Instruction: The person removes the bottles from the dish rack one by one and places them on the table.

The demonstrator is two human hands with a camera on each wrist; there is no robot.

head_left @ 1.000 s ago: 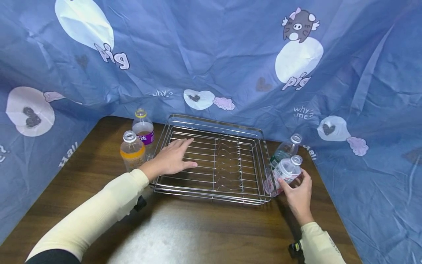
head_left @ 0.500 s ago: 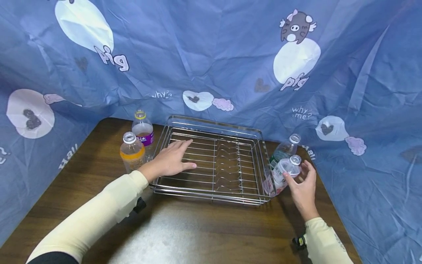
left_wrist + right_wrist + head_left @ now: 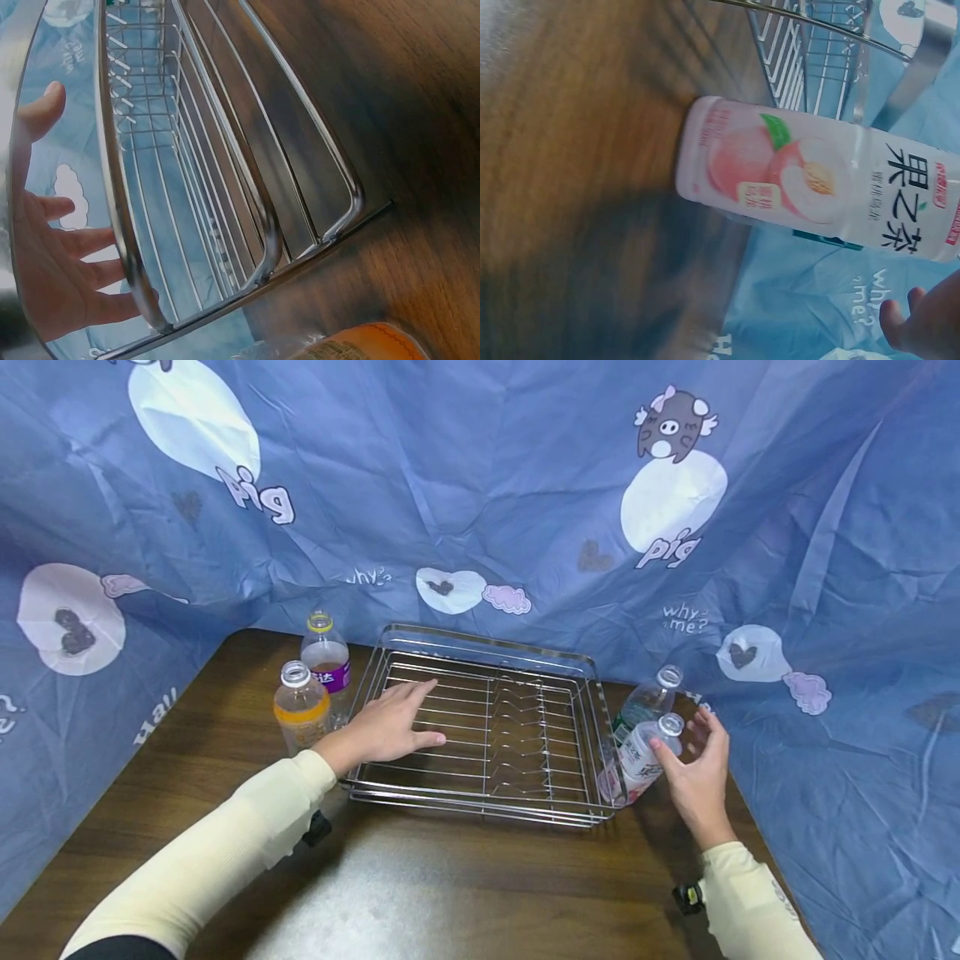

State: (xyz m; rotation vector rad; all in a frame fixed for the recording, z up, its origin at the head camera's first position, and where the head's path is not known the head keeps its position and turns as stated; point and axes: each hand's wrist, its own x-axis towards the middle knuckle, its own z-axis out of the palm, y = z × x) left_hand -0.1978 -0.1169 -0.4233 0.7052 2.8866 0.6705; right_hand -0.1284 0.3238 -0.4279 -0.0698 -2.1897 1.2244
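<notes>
My left hand point(image 3: 386, 727) is spread flat over the left part of a metal wire dish rack point(image 3: 487, 641). In the left wrist view its fingers point(image 3: 97, 274) show behind the rack's side rail. On the right, my right hand point(image 3: 701, 777) is beside a clear peach-tea bottle point(image 3: 641, 756) with a pink and white label, its fingers spread with no grip on it. This bottle, uncapped, stands upright against the rack's right side. A gap separates the fingertips point(image 3: 892, 322) from the peach-tea label in the right wrist view.
Left of the rack stand an uncapped bottle with an orange label point(image 3: 302, 714) and another with a purple label point(image 3: 333, 675). A green-labelled bottle point(image 3: 651, 697) stands behind the peach-tea one. A blue printed cloth point(image 3: 480, 485) hangs behind the brown wooden table point(image 3: 450, 877).
My right hand has let go of the peach-tea bottle and drawn away to the right, its fingers spreading. My left hand stays nearly still over the rack.
</notes>
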